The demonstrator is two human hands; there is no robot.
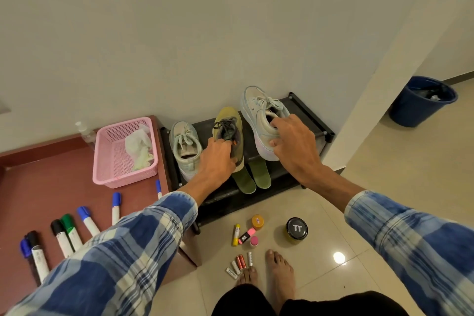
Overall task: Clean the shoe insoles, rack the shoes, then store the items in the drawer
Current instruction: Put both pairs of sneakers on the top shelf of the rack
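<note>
A low black shoe rack (311, 115) stands against the wall. On its left part sits a pale grey sneaker (186, 149). My left hand (218, 156) grips an olive sneaker (229, 120) with dark laces by its opening, over the rack's middle. My right hand (292, 141) grips a second pale sneaker (259, 113) at its collar, over the rack's right part. Two green insoles (254, 174) lie side by side on the rack below the olive sneaker.
A pink basket (102, 161) with crumpled wipes, a clear bottle (86, 132) and several markers (69, 233) lie on the brown surface at left. On the tiled floor lie batteries (239, 263), small highlighters (246, 235) and a black-lidded jar (296, 229). A blue bin (420, 102) stands far right.
</note>
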